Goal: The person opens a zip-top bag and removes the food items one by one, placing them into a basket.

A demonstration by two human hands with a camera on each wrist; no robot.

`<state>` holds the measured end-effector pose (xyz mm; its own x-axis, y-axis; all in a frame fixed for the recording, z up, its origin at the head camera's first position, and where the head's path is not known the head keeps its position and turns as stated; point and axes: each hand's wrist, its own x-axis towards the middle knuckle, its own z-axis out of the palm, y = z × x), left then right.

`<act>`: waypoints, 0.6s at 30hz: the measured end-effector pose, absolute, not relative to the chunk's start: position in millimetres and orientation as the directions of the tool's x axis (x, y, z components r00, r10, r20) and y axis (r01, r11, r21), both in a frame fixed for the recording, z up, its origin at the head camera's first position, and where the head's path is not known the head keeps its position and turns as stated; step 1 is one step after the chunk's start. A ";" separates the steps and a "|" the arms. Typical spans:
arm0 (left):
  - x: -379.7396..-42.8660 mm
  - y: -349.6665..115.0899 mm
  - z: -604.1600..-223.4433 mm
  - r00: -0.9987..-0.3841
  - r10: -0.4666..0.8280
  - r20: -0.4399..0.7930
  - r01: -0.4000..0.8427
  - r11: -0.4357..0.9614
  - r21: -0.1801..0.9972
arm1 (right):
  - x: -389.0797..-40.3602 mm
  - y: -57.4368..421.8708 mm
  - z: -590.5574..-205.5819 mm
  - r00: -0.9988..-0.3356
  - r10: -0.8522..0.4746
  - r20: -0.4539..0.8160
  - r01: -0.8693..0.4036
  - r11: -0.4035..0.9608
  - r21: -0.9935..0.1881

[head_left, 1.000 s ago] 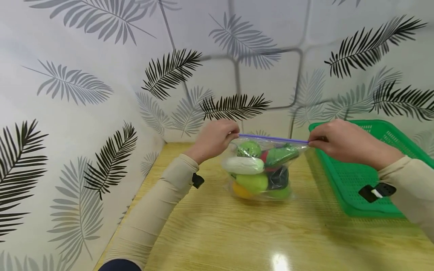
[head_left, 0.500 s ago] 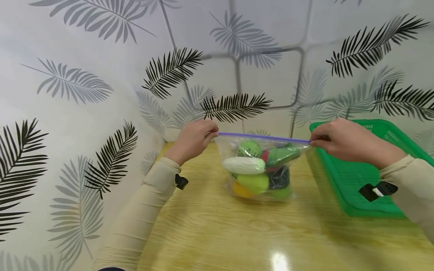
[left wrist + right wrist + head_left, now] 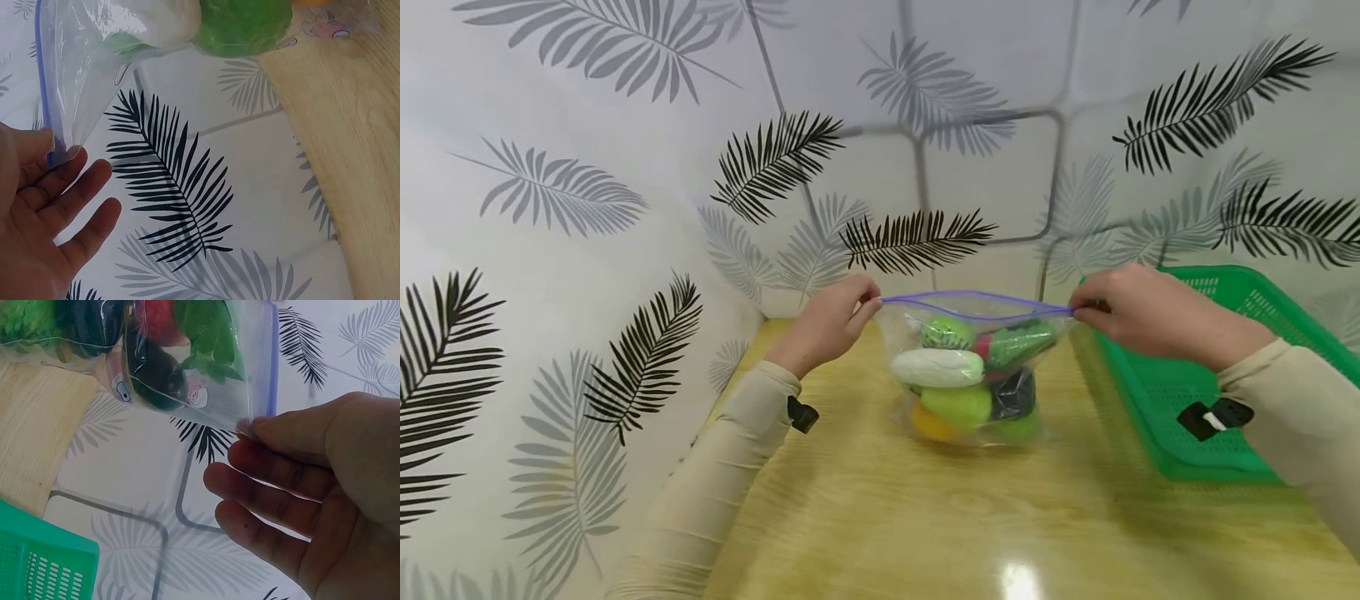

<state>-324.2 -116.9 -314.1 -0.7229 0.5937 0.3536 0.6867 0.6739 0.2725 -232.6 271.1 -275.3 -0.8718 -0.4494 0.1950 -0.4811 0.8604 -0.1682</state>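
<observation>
A clear zip-lock bag (image 3: pixel 891 329) full of toy-like produce stands on the table, its purple zip strip (image 3: pixel 985 318) stretched between both hands. My left hand (image 3: pixel 831 327) pinches the strip's left end; in the left wrist view thumb and forefinger grip that corner while the other fingers spread loosely. At the opposite end, my right hand (image 3: pixel 1153 318) pinches the right corner. The two edges of the mouth bow apart in the middle. Through the plastic show a white elongated piece (image 3: pixel 936 367), a green patterned ball (image 3: pixel 946 332), a yellow-green piece (image 3: pixel 958 406), an orange one (image 3: pixel 934 423) and a dark one (image 3: pixel 1015 394).
A green perforated basket (image 3: pixel 1157 442) stands to the right, beneath my right forearm. Behind the wooden table (image 3: pixel 880 517) and along its left side rise walls (image 3: pixel 985 183) with a leaf pattern. Each wrist wears a small black device.
My left hand slid left along the strip to the bag's corner, then stayed there. The mouth's edges, earlier together in one line, now part in the middle. My right hand keeps its corner.
</observation>
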 end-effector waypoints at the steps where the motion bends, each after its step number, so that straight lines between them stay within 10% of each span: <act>1: -324.8 -116.1 -314.4 -0.723 0.588 0.363 0.687 0.670 0.281 | -232.4 269.8 -275.2 -0.871 -0.447 0.203 -0.481 0.861 -0.167; 18: -323.1 -102.6 -318.6 -0.765 0.499 0.407 0.643 0.624 0.443 | -251.2 201.7 -261.1 -0.724 -0.651 0.227 -0.688 0.701 -0.186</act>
<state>-323.1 -102.6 -318.6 -0.7650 0.4992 0.4069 0.6431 0.6244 0.4432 -251.2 201.7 -261.1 -0.7242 -0.6511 0.2271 -0.6885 0.7011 -0.1856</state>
